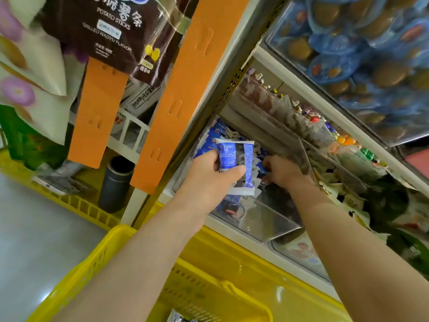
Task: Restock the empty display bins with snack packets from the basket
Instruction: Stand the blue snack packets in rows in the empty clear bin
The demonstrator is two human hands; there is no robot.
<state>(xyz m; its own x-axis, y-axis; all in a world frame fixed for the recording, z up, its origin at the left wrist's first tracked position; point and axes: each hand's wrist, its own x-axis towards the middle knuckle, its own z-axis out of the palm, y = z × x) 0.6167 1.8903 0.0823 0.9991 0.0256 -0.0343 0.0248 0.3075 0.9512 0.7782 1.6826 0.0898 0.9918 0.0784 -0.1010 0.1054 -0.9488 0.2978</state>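
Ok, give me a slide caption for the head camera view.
Left hand holds a blue packet; right hand reaches into the clear bin above the yellow basket.

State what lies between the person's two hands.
Head view: the blue packet held by the left hand, then loose blue packets, then the right hand.

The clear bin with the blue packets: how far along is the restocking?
Done: several blue packets already lie in the clear bin. In hand: the left hand grips another blue packet over it, while the right hand reaches among those inside. Left: at least one packet shows in the yellow basket.
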